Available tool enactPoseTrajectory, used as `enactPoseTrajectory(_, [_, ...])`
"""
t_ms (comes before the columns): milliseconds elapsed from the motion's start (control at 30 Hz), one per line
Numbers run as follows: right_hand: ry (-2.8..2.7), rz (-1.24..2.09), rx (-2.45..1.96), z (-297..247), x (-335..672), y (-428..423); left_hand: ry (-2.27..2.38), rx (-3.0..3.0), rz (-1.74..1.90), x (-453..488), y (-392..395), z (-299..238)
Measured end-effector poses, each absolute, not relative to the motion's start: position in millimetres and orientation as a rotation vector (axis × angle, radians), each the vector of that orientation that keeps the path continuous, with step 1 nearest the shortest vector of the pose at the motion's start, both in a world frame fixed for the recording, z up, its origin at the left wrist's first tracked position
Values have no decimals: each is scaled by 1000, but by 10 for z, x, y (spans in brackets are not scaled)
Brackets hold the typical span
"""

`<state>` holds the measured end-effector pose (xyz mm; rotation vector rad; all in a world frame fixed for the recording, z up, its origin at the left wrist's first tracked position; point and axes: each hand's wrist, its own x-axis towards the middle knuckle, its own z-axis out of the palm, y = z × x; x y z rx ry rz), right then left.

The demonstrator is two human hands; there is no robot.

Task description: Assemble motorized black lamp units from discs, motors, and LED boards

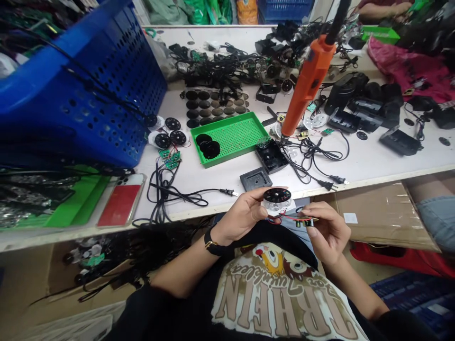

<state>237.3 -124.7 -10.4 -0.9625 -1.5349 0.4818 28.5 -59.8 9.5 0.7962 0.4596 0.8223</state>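
The left hand (241, 213) clenches a black disc (277, 195) with a clear plastic piece (273, 206) beneath it, and the right hand (329, 232) pinches a small circuit board (306, 221) trailing red wires (284, 217), both held at lower center of the frame, just below the table edge (199, 213). Nearest on the table lies a black square plastic frame (256, 179), with a green tray (227, 144) holding black discs (209, 148) to its upper left and an orange electric screwdriver (305, 85) standing to its upper right.
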Motion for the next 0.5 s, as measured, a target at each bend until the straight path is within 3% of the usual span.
enactPoseTrajectory(300, [-1643,244,-1144,108,2206,-1180,497,811,814,289,-631,72])
enactPoseTrajectory(500, [-1748,427,-1229,369,2402,-1120,602,721,746,409,-562,4])
